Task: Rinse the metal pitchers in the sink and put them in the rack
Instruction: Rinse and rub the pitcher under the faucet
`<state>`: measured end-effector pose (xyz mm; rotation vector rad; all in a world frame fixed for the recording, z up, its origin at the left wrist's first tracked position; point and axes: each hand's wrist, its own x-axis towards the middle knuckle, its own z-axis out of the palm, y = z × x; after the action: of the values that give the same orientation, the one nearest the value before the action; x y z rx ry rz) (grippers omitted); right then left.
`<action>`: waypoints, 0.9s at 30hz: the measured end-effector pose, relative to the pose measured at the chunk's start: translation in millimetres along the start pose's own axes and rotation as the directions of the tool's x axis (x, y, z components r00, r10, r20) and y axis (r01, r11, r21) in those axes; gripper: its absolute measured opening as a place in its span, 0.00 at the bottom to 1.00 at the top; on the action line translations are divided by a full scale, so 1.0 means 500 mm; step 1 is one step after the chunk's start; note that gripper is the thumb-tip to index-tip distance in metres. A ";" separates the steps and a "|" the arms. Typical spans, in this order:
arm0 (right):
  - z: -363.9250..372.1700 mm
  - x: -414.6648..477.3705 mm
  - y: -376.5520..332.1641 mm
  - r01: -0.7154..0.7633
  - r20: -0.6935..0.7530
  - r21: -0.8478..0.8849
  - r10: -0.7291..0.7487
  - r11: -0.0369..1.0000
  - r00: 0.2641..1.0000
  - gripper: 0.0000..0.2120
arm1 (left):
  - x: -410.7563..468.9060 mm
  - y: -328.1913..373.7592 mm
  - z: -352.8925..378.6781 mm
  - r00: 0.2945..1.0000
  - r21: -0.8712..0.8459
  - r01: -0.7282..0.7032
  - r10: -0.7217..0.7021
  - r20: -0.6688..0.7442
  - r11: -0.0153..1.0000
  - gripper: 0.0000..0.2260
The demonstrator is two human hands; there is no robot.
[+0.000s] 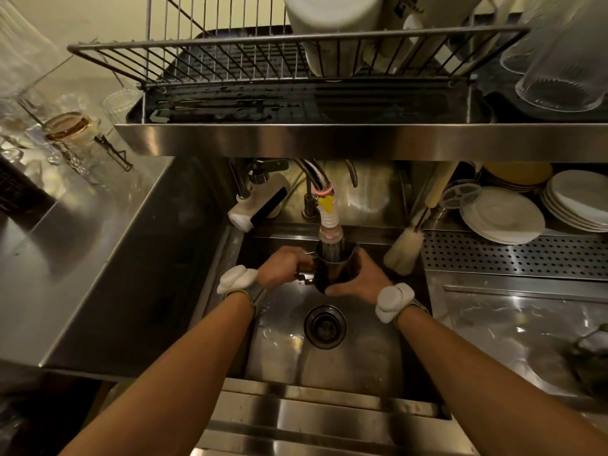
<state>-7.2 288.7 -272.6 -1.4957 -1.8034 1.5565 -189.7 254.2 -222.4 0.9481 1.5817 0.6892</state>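
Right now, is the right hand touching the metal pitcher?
Touching. The head view shows the right hand wrapped around the metal pitcher side.

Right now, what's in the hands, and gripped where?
One metal pitcher, under the faucet nozzle. Left hand grips its handle; right hand cups the body's right side.

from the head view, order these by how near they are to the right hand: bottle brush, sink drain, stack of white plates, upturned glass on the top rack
From the right hand:
1. Bottle brush, just beyond it on the right.
2. Sink drain, below it toward the person; close to the brush's rank.
3. Stack of white plates, far right shelf.
4. Upturned glass, top right.
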 end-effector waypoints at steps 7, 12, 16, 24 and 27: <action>0.017 0.006 -0.010 0.020 -0.083 -0.032 -0.023 0.999 0.996 0.39 | 0.006 0.002 -0.017 0.998 0.087 0.055 -0.054 -0.022 0.995 0.12; 0.024 0.006 -0.013 0.004 -0.143 -0.041 -0.010 0.999 0.990 0.36 | 0.017 -0.011 -0.046 0.987 0.400 0.093 -0.033 -0.155 0.912 0.13; 0.028 0.000 -0.004 0.000 -0.090 -0.073 -0.006 0.997 0.996 0.39 | 0.013 -0.016 -0.056 0.975 0.446 0.093 0.010 -0.223 0.890 0.14; 0.030 0.012 -0.010 0.005 -0.069 -0.091 -0.011 0.996 0.998 0.42 | 0.009 -0.023 -0.060 0.970 0.484 0.096 0.028 -0.243 0.870 0.12; 0.018 0.015 -0.010 0.008 -0.144 -0.058 -0.016 0.998 0.989 0.38 | 0.006 -0.022 -0.064 0.970 0.485 0.073 0.051 -0.238 0.871 0.11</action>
<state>-19.4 291.2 -274.2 -1.5777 -1.7848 1.3636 -223.6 252.6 -226.2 1.2582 2.0376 0.4048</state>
